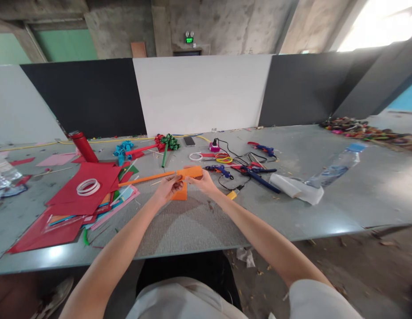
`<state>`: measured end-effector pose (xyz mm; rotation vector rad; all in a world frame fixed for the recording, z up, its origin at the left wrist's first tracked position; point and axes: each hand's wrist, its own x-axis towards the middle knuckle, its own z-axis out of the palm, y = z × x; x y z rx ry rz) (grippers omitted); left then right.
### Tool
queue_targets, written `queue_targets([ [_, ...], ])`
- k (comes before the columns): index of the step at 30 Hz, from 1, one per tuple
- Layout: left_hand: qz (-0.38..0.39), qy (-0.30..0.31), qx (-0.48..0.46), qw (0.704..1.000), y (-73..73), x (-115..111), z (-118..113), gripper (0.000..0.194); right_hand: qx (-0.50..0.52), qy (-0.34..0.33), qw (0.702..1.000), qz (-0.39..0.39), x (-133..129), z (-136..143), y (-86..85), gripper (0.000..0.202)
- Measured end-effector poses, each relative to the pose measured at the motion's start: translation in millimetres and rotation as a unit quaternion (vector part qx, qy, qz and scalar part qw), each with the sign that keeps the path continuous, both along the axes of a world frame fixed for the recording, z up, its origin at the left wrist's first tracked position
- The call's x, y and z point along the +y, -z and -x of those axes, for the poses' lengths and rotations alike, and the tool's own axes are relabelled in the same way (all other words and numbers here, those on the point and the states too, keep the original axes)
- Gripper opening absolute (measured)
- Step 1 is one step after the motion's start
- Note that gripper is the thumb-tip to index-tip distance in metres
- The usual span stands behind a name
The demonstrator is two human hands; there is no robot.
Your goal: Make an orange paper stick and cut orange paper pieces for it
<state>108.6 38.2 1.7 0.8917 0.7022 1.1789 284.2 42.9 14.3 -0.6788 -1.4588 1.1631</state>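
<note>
My left hand [169, 187] is closed in a pinch on the end of a thin orange stick [146, 178], which points out to the left over the table. My right hand [205, 183] grips an orange paper strip [191, 171] that meets the stick between my two hands. Beneath my hands an orange paper piece [179, 193] lies on the grey table. Fingers partly cover the spot where strip and stick meet, so I cannot tell whether they are joined.
Red paper sheets [71, 186] with white tape rolls [88, 187] lie left. Behind are a red bottle [83, 146], paper flowers [166, 142] and a phone [189, 141]. Glue guns [219, 170], cables, dark-handled pliers [262, 179] and a plastic bottle [339, 166] sit to the right.
</note>
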Motion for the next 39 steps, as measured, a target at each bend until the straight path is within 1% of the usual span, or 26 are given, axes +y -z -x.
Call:
queue_targets([
  [5,-0.007,0.011,-0.011,1.0,0.5,-1.1,-0.5,0.028,0.036,-0.017,0.999,0.021,-1.8,0.5,-2.2,0.048],
  [10,-0.02,0.014,0.012,1.0,-2.6,-4.6,-1.6,0.028,0.072,-0.016,0.996,0.048,2.3,0.9,0.0,0.048],
  [12,-0.032,0.025,0.014,0.999,-4.2,-6.1,-1.1,0.029,0.085,-0.012,0.994,0.06,2.5,0.7,-0.5,0.048],
  [15,-0.069,0.063,0.007,0.996,-5.4,-7.8,-0.6,0.04,0.094,-0.006,0.993,0.068,0.8,0.3,-2.8,0.046],
  [16,-0.089,0.066,0.013,0.994,-5.2,-8.2,-0.9,0.043,0.093,-0.007,0.993,0.068,0.2,0.3,-3.6,0.045],
  [18,-0.138,0.041,0.054,0.988,-3.9,-8.8,-2.3,0.045,0.089,-0.01,0.993,0.071,-0.5,0.3,-4.5,0.045],
  [21,-0.209,-0.029,0.148,0.966,-0.1,-9.3,-4.9,0.039,0.083,-0.012,0.994,0.074,0.3,0.8,-4.1,0.046],
  [24,-0.246,-0.075,0.201,0.945,2.8,-9.7,-6.0,0.035,0.082,-0.011,0.994,0.066,2.0,1.6,-2.9,0.044],
  [29,-0.261,-0.113,0.239,0.928,3.4,-10.5,-4.4,0.029,0.086,-0.011,0.995,0.058,2.5,2.9,-3.0,0.037],
  [35,-0.263,-0.131,0.247,0.923,9.6,-6.8,-3.9,0.029,0.103,-0.007,0.992,0.071,1.9,3.4,-2.4,0.036],
  [39,-0.26,-0.149,0.262,0.918,11.9,-6.0,-3.1,0.029,0.119,-0.023,0.989,0.089,3.4,3.2,0.0,0.035],
])
